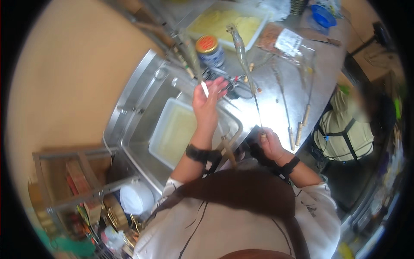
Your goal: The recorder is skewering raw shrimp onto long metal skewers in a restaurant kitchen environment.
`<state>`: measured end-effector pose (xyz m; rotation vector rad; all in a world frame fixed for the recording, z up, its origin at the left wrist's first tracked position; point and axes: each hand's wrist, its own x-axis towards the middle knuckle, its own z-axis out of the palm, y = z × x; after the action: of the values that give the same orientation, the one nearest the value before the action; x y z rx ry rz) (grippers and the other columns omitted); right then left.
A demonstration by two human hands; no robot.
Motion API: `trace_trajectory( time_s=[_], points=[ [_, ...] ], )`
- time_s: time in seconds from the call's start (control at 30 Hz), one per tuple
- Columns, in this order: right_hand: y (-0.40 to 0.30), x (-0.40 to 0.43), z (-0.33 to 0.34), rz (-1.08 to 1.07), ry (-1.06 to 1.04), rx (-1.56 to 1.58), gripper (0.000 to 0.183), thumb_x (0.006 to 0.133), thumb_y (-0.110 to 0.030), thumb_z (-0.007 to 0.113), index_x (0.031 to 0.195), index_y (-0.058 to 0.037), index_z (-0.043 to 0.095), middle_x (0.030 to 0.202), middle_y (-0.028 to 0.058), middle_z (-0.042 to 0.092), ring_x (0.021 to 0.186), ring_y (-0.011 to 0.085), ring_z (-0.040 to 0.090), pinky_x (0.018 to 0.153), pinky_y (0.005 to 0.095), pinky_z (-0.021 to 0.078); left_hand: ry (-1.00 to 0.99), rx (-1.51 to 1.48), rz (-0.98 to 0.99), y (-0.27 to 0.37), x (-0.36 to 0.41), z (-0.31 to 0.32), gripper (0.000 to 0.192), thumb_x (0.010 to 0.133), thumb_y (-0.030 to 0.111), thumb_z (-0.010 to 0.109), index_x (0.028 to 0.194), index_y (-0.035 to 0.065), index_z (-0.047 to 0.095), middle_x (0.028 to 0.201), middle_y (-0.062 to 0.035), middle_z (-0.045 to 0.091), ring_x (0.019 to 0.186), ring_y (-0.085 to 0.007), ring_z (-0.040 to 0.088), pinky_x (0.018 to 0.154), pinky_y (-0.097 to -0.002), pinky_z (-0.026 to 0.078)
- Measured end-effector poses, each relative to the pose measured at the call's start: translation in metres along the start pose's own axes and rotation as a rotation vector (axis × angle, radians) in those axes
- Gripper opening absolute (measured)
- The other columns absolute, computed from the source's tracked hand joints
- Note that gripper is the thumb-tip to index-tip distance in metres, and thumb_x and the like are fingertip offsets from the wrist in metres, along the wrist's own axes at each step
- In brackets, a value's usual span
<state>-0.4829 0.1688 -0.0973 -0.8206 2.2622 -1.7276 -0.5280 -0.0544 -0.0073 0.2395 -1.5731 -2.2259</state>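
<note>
My right hand (271, 142) grips the wooden handle of a thin metal skewer (257, 108). A raw whole prawn (242, 53) is threaded along the upper part of that skewer, which points away from me. Over the edge of the sink is my left hand (209, 97), palm partly up, fingers loosely curled. A slim white strip (204, 88) lies in it, and a blurred grey-green piece (192, 58) extends beyond; what they are I cannot tell. To the right, several skewers (290, 134) with wooden handles rest on the steel counter (271, 113), with blurred prawns on their far ends.
A steel sink (142, 152) holds a white plastic tub (161, 136). Behind the hands stand a gold-lidded jar (210, 51) and a tray (249, 47) of pale yellow food. A clear bag (288, 42), a knife (323, 39) and scissors (242, 89) lie around. A person (346, 136) is at right.
</note>
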Motion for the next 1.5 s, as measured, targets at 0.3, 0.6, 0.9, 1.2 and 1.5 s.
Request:
trace_trajectory(
  time_s=[0.3, 0.6, 0.9, 1.2, 1.5],
  points=[
    [-0.002, -0.021, 0.011, -0.206, -0.214, -0.237, 0.028, 0.076, -0.007, 0.048, 0.103, -0.0002, 0.045, 0.087, 0.0199, 0.055, 0.075, 0.0384, 0.053, 0.066, 0.0426, 0.0435, 0.043, -0.194, -0.025, 0.041, -0.011, -0.002, 0.024, 0.093, 0.025, 0.041, 0.101, 0.0023, 0.042, 0.101, -0.0176, 0.057, 0.078, -0.0235, 0.062, 0.066, -0.0311, 0.052],
    [0.000, -0.019, 0.015, -0.203, -0.283, -0.261, 0.029, 0.075, -0.008, 0.051, 0.102, -0.0008, 0.046, 0.089, 0.0198, 0.056, 0.078, 0.0382, 0.054, 0.070, 0.0421, 0.0445, 0.091, -0.248, -0.087, 0.049, -0.026, -0.015, 0.034, 0.094, 0.034, 0.036, 0.102, 0.0022, 0.045, 0.091, -0.0138, 0.058, 0.071, -0.0196, 0.060, 0.064, -0.0319, 0.051],
    [-0.018, 0.010, 0.037, -0.041, -0.390, -0.288, 0.031, 0.077, -0.011, 0.052, 0.106, -0.0015, 0.050, 0.093, 0.0180, 0.058, 0.083, 0.0358, 0.056, 0.074, 0.0410, 0.0463, 0.052, -0.077, -0.047, 0.028, -0.041, -0.022, 0.031, 0.094, 0.023, 0.038, 0.119, 0.0053, 0.034, 0.113, -0.0209, 0.051, 0.081, -0.0234, 0.060, 0.067, -0.0312, 0.051],
    [-0.018, 0.060, 0.050, 0.007, -0.245, -0.077, 0.031, 0.083, -0.022, 0.052, 0.105, -0.0016, 0.051, 0.086, 0.0155, 0.056, 0.083, 0.0342, 0.055, 0.073, 0.0377, 0.0451, 0.198, -0.134, -0.145, 0.014, -0.058, -0.049, 0.025, 0.093, 0.019, 0.040, 0.112, 0.0027, 0.040, 0.070, -0.0016, 0.042, 0.051, -0.0087, 0.036, 0.045, -0.0217, 0.030],
    [0.071, 0.226, -0.005, 0.344, 0.485, -0.488, 0.032, 0.079, -0.023, 0.056, 0.095, 0.0044, 0.050, 0.092, 0.0225, 0.057, 0.088, 0.0363, 0.055, 0.078, 0.0427, 0.0430, 0.363, -0.100, -0.078, 0.019, -0.060, -0.075, 0.017, 0.092, 0.018, 0.042, 0.106, 0.0073, 0.040, 0.069, 0.0005, 0.039, 0.053, -0.0075, 0.034, 0.045, -0.0208, 0.028]
  ],
)
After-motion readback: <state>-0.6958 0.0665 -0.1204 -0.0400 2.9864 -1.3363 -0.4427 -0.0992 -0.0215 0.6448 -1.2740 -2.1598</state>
